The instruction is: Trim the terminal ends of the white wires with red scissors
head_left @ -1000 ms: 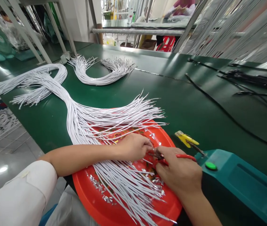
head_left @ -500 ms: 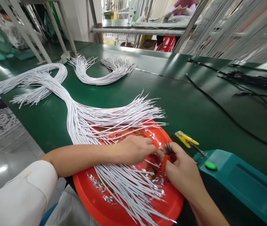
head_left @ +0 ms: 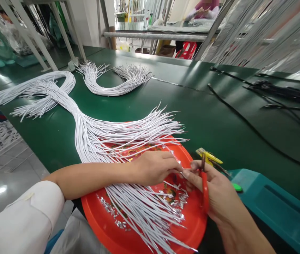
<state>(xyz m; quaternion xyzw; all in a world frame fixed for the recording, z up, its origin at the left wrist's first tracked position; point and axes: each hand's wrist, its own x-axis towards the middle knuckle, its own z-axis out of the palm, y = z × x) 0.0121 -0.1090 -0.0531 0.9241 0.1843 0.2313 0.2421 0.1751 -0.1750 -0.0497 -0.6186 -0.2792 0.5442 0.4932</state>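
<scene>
Left hand [head_left: 152,167]: fingers pinch a wire [head_left: 179,172] end above the tray [head_left: 129,236], as before.
Right hand [head_left: 219,197]: fingers clenched round red cutters [head_left: 205,190], now swung upright, off the wire.
Wire bundle [head_left: 107,137]: unmoved, across tray and counter [head_left: 205,116].

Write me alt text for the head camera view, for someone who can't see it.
Two bare hands meet over a red tray on a green table: the left hand pinches a white wire, the right hand holds red-handled cutters. A long bundle of white wires runs across the table into the tray, with a teal machine at right.
</scene>
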